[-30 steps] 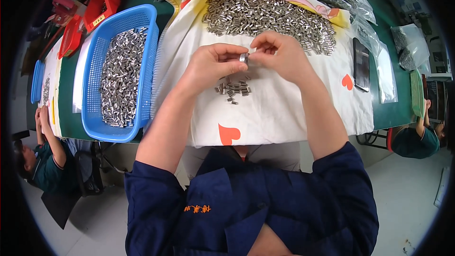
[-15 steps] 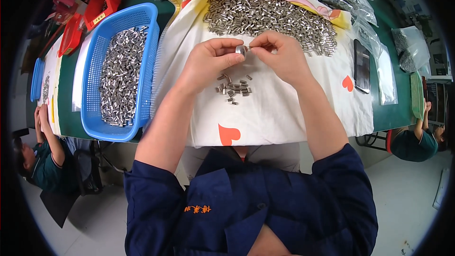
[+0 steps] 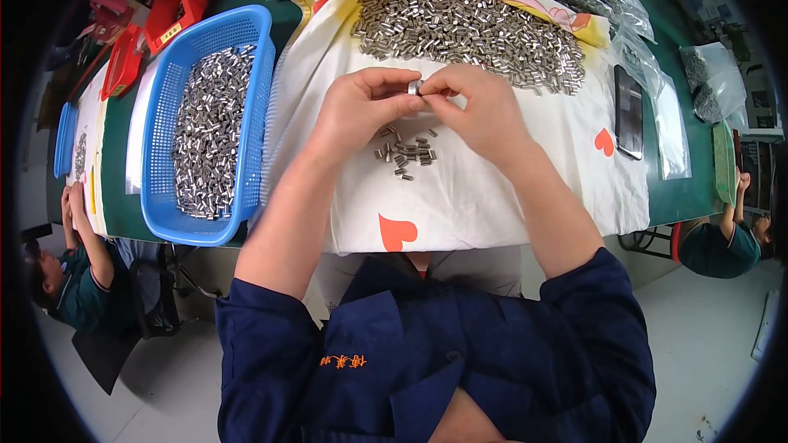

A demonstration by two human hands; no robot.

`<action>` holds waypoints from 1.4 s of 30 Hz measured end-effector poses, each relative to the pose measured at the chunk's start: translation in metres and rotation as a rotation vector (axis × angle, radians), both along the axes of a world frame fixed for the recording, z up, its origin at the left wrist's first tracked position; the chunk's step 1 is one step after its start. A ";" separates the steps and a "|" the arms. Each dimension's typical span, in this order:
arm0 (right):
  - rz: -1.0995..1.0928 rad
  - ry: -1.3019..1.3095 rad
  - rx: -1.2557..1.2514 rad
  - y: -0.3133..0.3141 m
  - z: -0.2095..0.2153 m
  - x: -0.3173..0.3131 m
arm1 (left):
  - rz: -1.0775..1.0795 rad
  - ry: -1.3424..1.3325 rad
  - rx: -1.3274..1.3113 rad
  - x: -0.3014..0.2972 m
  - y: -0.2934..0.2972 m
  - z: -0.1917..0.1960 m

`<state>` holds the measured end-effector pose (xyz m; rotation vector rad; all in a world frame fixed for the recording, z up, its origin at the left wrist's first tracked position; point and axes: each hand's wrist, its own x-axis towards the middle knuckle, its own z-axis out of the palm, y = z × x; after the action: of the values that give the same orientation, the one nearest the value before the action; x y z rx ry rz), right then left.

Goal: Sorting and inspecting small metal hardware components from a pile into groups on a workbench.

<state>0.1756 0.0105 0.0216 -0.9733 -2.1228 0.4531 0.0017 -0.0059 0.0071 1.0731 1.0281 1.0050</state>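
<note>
1. The left hand [image 3: 361,107] is curling its fingers and pinching a small metal sleeve [image 3: 415,87] between thumb and fingertips.
2. The right hand [image 3: 480,111] is meeting it from the other side, its fingertips pressing on the same sleeve, so both hands are touching at the piece.
3. Just below the two hands, a small cluster of loose sleeves [image 3: 405,151] is lying on the white cloth [image 3: 460,197] with red hearts.
4. Beyond the hands, farther from the person, a big heap of sleeves [image 3: 468,25] is spreading across the cloth.
5. Well to the left of the left hand, a blue basket [image 3: 160,197] is holding more of the same metal pieces.
6. To the right of the right hand, a dark phone [image 3: 629,111] is lying flat near the cloth's edge.
7. Further right, clear bags [image 3: 669,127] are lying on the green table [image 3: 689,189].
</note>
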 end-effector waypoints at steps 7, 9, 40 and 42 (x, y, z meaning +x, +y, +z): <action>0.028 0.093 -0.618 0.013 0.012 0.015 | -0.093 0.016 -0.039 0.001 -0.003 0.005; -0.014 0.086 -0.574 0.021 0.009 0.021 | -0.130 0.098 -0.084 0.003 -0.003 0.008; 0.029 0.054 -0.356 -0.001 0.008 0.003 | -0.051 -0.040 -0.032 0.001 0.000 -0.001; -0.029 -0.140 -0.032 -0.003 0.002 -0.001 | -0.011 0.193 0.003 0.004 -0.001 0.001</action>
<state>0.1747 0.0070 0.0237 -1.0803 -2.2285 0.4161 0.0061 -0.0070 0.0081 1.1948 1.1749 0.9066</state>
